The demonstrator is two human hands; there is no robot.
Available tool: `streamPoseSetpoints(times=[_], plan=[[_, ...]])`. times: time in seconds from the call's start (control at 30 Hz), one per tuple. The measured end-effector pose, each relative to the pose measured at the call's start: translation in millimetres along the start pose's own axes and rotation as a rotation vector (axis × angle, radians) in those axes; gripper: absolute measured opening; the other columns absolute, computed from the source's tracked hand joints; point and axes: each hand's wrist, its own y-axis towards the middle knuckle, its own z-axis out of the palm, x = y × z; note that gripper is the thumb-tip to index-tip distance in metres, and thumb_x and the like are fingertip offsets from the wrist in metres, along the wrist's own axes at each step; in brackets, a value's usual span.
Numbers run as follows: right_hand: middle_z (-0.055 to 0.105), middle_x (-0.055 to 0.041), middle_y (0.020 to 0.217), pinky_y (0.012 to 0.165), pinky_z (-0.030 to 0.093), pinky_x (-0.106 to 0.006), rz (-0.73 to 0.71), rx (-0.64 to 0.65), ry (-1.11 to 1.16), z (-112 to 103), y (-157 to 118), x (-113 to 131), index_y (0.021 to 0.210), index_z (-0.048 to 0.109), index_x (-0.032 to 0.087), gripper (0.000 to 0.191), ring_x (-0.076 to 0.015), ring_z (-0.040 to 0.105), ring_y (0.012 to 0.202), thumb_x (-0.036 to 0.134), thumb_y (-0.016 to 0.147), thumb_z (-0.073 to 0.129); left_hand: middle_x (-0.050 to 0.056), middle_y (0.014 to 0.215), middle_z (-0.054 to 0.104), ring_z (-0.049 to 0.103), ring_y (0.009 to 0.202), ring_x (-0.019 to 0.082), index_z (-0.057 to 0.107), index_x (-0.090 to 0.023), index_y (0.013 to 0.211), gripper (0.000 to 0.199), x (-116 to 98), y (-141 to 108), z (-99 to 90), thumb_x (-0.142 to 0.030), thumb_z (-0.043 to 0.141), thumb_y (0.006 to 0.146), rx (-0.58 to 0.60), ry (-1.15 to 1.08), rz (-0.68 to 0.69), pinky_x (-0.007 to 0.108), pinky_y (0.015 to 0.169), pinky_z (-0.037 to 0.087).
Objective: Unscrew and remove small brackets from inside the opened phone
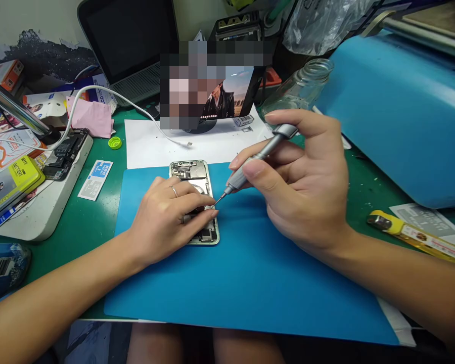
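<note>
An opened smartphone [191, 171] lies on the blue mat [227, 283], its inner parts bare and its middle covered by my fingers. My left hand [170, 215] rests across it, a ring on one finger. Thumb and forefinger nearly meet at the phone's right edge, around the tip of a screwdriver; whatever is between them is too small to make out. My right hand [307, 187] grips the slim grey precision screwdriver [256, 159], which slants down to the left, its thin bit reaching those fingertips.
At left, a yellow battery box [13, 187] and phone parts [66, 151] sit on a white stand. A white cable [117, 93] crosses behind the phone. Back right are a glass jar [303, 83] and a large blue sheet [394, 121]; a yellow utility knife [420, 236] lies beside my right forearm.
</note>
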Motion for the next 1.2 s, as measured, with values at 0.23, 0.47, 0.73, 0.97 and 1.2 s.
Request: streamPoseSetpoints(times=[0.23, 0.47, 0.73, 0.97, 1.2], plan=[[0.073, 0.0042, 0.087, 0.058, 0.066, -0.023, 0.011, 0.016, -0.039, -2.4, 0.5, 0.8, 0.125, 0.058, 0.036, 0.031, -0.0126, 0.073, 0.070, 0.027, 0.099, 0.073, 0.000, 0.089, 0.079, 0.065, 0.078, 0.016, 0.075, -0.022, 0.098, 0.014, -0.9, 0.7, 0.0, -0.031, 0.067, 0.104, 0.003, -0.010, 0.010, 0.037, 0.072, 0.035], [0.072, 0.0055, 0.085, 0.056, 0.066, -0.022, 0.019, -0.005, 0.015, 1.1, -0.6, -1.7, 0.125, 0.057, 0.035, 0.034, -0.0113, 0.071, 0.067, 0.024, 0.098, 0.074, -0.001, 0.090, 0.080, 0.066, 0.078, 0.016, 0.076, -0.023, 0.097, 0.012, -0.3, 0.5, -0.4, -0.030, 0.068, 0.103, 0.007, -0.027, 0.016, 0.037, 0.073, 0.034], [0.071, 0.0045, 0.086, 0.057, 0.066, -0.022, -0.011, 0.011, -0.010, 0.9, -1.0, -1.5, 0.128, 0.056, 0.034, 0.039, -0.0120, 0.072, 0.071, 0.017, 0.097, 0.073, -0.002, 0.089, 0.080, 0.067, 0.077, 0.015, 0.076, -0.023, 0.093, 0.014, -1.1, 0.8, -0.8, -0.029, 0.069, 0.103, 0.019, -0.027, 0.006, 0.037, 0.073, 0.035], [0.071, 0.0053, 0.087, 0.058, 0.065, -0.020, -0.008, 0.015, 0.027, 2.4, -1.7, -1.2, 0.129, 0.057, 0.034, 0.039, -0.0096, 0.070, 0.068, 0.017, 0.097, 0.072, -0.002, 0.088, 0.080, 0.067, 0.076, 0.015, 0.076, -0.023, 0.093, 0.014, 0.1, 0.5, 0.4, -0.030, 0.069, 0.103, 0.018, -0.029, 0.017, 0.038, 0.072, 0.034], [0.071, 0.0052, 0.084, 0.056, 0.066, -0.022, 0.014, -0.007, 0.027, 3.1, -1.0, 1.7, 0.125, 0.058, 0.034, 0.033, -0.0111, 0.071, 0.068, 0.024, 0.097, 0.074, -0.002, 0.089, 0.080, 0.067, 0.077, 0.015, 0.076, -0.023, 0.094, 0.013, -1.4, 1.4, -0.4, -0.029, 0.069, 0.103, 0.024, -0.029, 0.004, 0.038, 0.072, 0.035]])
